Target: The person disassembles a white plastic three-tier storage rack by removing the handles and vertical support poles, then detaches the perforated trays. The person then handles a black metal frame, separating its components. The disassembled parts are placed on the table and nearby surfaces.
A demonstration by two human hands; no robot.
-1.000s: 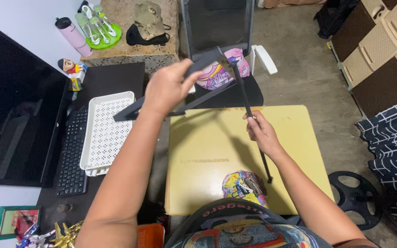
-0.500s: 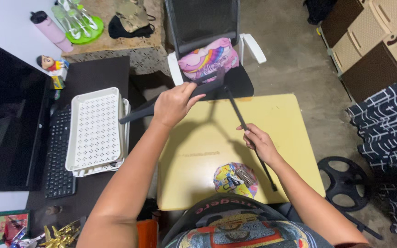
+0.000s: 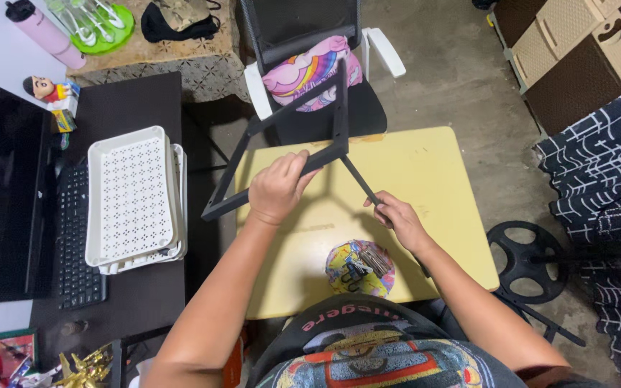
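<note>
Head view: left hand point(image 3: 276, 188) around black frame point(image 3: 303, 136).

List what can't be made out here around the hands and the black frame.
- Head view: left hand wraps the black frame, hiding that stretch of bar.
- Lower end of the thin black bar disappears under the right hand.
- Small metal parts in the colourful bowl: too small to identify.
</note>
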